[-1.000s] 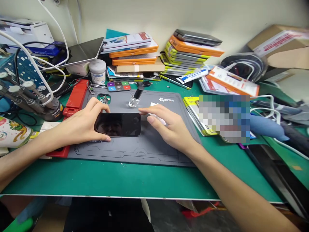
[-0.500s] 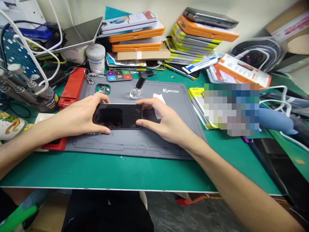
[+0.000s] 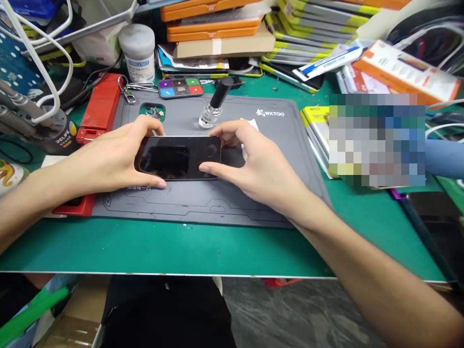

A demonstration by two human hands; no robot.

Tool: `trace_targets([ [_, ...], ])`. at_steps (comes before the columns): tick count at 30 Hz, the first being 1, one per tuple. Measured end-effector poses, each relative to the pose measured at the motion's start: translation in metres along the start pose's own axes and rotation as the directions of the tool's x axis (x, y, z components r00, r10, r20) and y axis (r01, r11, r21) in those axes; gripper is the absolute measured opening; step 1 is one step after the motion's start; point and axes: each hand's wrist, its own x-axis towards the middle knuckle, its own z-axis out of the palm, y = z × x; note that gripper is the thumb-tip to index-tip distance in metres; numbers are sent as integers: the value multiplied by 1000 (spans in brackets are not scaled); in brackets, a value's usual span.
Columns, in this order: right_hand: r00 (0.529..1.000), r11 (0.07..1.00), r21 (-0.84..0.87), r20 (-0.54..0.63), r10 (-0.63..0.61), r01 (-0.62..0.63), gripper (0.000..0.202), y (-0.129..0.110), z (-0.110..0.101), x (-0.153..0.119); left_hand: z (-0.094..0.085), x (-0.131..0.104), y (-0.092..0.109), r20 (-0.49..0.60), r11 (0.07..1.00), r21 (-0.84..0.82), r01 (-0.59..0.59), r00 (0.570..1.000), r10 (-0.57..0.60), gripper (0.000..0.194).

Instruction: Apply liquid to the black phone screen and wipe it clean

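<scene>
A black phone (image 3: 166, 160) with a dark screen lies lengthwise between my hands, over the grey work mat (image 3: 246, 208). My left hand (image 3: 123, 154) grips its left end, thumb along the near edge and fingers at the far edge. At the right end my right hand (image 3: 246, 154) holds it, the thumb on the front near the lower corner. Just behind the phone stands a small clear bottle with a black cap (image 3: 215, 104). A white piece of tissue (image 3: 251, 124) is partly hidden behind my right hand.
A red holder (image 3: 101, 106) and a white jar (image 3: 137, 55) stand at the left. Orange cases (image 3: 213, 30) and yellow-grey boxes (image 3: 315, 29) are stacked at the back. Yellow packages (image 3: 315, 125) lie right of the mat, beside a blurred-out patch.
The view has tilted down and come closer, so the stacks at the back are partly cut off. My right thumb has shifted slightly inward on the phone. Both hands still hold it.
</scene>
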Motion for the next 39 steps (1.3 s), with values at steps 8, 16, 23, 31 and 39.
trace_targets([
  [8, 994, 999, 35, 112, -17, 13, 55, 2, -17, -1, 0, 0, 3, -1, 1000, 18, 22, 1000, -22, 92],
  [16, 999, 999, -32, 44, -17, 19, 57, 1, -4, -3, 2, 2, -3, 2, 1000, 11, 5, 1000, -5, 99],
  [23, 998, 999, -23, 40, -43, 44, 39, 4, -7, -3, 0, 1, 1, 1, 999, 23, 33, 999, -33, 97],
  [31, 985, 997, 36, 159, -73, 68, 53, 7, -19, -4, -2, 0, 2, -4, 999, 29, 21, 1000, -21, 94],
  [39, 994, 998, -23, 92, -51, 54, 56, 7, -10, -2, 1, 2, 0, -2, 1000, 16, 21, 1000, -21, 98],
])
